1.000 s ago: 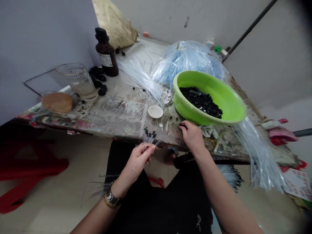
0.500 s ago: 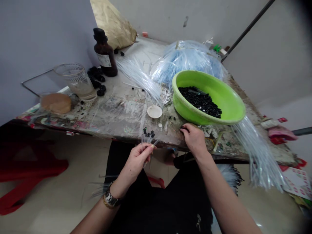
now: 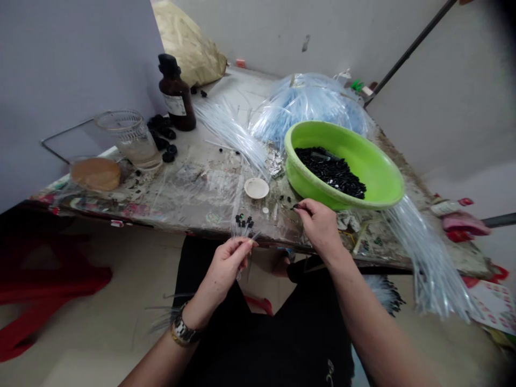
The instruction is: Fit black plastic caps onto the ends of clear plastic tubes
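Note:
Pinched in my left hand (image 3: pixel 230 260) is a small bunch of thin clear plastic tubes (image 3: pixel 241 231), several of them tipped with black fittings (image 3: pixel 244 221). My right hand (image 3: pixel 320 226) is closed, thumb against fingers, on a small black fitting (image 3: pixel 297 206) just above the table's front edge. Behind that hand stands a green basin (image 3: pixel 342 201) holding a heap of small black fittings (image 3: pixel 330 171). A shallow white dish (image 3: pixel 256 188) lies on the table between my hands, farther back, with a small white disc near it.
On the left stand a brown bottle (image 3: pixel 177 102), a glass of liquid (image 3: pixel 135 145) and a round tan block (image 3: pixel 95 173). Bundles of clear tubes lie at the back (image 3: pixel 310 105), in the middle (image 3: pixel 234 134) and over the right edge (image 3: pixel 431 263). A red stool (image 3: pixel 52 301) is at lower left.
My right hand has shifted slightly left and up with the black fitting, which now shows more beyond the fingertips. My left hand stays nearly still with its bunch; the view has shifted a little.

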`<state>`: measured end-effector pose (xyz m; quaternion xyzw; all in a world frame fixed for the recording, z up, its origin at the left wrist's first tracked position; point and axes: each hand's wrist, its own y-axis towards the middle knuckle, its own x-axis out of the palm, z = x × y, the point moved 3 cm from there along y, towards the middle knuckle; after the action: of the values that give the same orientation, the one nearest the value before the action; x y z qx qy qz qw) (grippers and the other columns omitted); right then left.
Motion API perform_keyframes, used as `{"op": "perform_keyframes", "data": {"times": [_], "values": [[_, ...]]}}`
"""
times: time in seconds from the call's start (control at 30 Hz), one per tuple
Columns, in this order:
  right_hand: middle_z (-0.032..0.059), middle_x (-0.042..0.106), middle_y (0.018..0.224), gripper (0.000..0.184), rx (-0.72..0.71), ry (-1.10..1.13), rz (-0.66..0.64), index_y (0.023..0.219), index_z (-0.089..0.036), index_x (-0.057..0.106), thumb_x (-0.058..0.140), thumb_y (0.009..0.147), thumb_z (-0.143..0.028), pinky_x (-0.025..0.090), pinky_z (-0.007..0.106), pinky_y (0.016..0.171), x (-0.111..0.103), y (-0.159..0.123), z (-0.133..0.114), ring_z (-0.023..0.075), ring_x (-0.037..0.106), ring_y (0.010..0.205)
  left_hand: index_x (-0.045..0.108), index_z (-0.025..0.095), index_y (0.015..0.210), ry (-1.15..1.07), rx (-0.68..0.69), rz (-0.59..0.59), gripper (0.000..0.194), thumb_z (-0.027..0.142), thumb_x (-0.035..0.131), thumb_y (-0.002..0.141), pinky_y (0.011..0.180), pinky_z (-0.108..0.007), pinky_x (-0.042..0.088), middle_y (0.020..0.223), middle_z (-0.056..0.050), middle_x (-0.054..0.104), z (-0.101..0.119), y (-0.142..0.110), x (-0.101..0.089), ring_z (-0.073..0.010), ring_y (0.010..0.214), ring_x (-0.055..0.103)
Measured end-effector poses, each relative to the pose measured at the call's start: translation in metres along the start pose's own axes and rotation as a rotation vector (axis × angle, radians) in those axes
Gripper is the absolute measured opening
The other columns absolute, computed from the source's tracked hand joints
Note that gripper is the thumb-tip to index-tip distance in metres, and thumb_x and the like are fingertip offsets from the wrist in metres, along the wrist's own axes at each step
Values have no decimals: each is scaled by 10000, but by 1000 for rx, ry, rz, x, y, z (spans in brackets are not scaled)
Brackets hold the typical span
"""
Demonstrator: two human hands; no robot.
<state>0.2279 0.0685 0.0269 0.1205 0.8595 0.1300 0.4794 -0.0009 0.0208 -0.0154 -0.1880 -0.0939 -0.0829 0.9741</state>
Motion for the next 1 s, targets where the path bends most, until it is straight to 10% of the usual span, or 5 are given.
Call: {"op": "perform_keyframes", "data": {"times": [0.37,1.0], "values": [[78,657,841,175,-243,-121,-128,797,-173,655,500,876,-152,416,295,739,28,53,-55,209,584,813,715,131,839,-25,20,33,270,389,674,772,505,-208,330,635,20,532,0,2,-5,-79,520,436],[122,665,952,207,-267,-549,-348,901,-167,718,510,903,-171,428,317,747,50,72,-78,243,598,935,698,120,839,-49,47,27,268,380,658,788,518,-217,335,636,19,512,-4,3,-10,-82,535,430]]}}
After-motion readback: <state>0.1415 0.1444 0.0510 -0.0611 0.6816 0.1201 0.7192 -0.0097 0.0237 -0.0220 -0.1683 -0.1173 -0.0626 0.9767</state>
